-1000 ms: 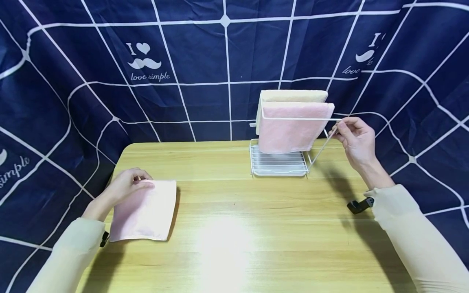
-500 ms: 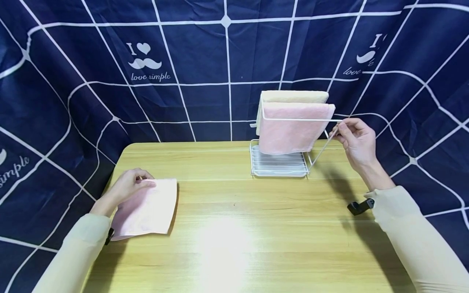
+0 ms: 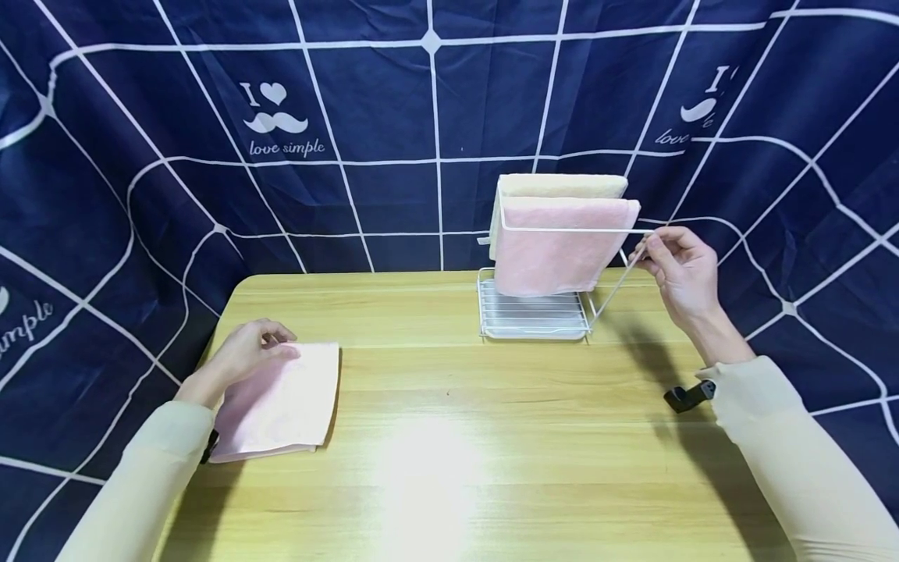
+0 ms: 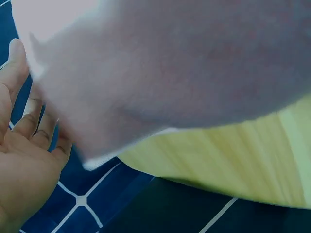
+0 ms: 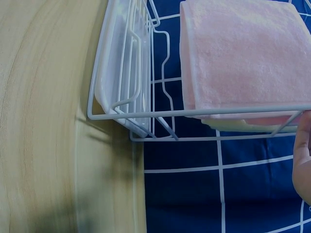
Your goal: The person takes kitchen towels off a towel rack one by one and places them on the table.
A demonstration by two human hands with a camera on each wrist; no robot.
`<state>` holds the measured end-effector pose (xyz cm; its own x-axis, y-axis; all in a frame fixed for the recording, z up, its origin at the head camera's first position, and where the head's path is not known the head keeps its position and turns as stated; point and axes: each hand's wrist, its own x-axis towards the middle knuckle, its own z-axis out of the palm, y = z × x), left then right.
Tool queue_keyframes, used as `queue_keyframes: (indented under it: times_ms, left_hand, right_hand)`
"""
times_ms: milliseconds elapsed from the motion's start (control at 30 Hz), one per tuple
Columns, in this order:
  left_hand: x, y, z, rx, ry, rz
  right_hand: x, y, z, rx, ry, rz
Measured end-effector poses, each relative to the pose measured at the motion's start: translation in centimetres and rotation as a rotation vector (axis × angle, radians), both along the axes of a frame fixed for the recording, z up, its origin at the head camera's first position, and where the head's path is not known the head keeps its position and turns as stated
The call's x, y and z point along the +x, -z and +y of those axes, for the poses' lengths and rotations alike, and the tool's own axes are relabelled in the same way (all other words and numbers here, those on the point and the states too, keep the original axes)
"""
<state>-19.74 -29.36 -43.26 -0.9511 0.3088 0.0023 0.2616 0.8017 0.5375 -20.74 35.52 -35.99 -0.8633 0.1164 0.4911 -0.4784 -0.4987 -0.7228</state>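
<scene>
A pink towel (image 3: 281, 402) hangs from my left hand (image 3: 249, 351) at the table's left side. The left thumb and fingers pinch its upper edge. In the left wrist view the towel (image 4: 160, 73) fills most of the picture, and the fingers (image 4: 36, 121) pass partly behind it. At the back right stands a white wire rack (image 3: 576, 229) with a folded pink towel (image 3: 562, 250) draped over it. Behind that hangs a cream towel (image 3: 562, 185). My right hand (image 3: 681, 269) pinches the rack's top front corner; in the right wrist view only part of this hand (image 5: 303, 160) shows.
A white drip tray (image 3: 534, 316) lies at the rack's base on the wooden table (image 3: 449, 390). A dark blue curtain (image 3: 379, 101) with white lines encloses the table's back and sides. A small black device (image 3: 688, 396) sits at the right cuff.
My left hand has shifted slightly up and to the right with the pink towel, whose lower edge has risen a little and curled. My right hand and the rack have stayed put.
</scene>
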Motion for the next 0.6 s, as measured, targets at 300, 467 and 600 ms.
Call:
queue_keyframes:
  times_ms: [300,467,600]
  left_hand:
    - [-0.2,-2.2,0.8,-0.04,0.0,0.007]
    - [-0.2,-3.8,2.5,-0.051,0.01,0.033]
    - [-0.3,-5.0,4.5,-0.029,0.052,0.069]
  right_hand:
    - [-0.2,0.0,-0.1,-0.005,-0.01,0.002]
    - [-0.1,0.0,-0.1,-0.006,0.0,-0.003]
    - [-0.2,0.0,0.0,-0.009,-0.002,-0.002]
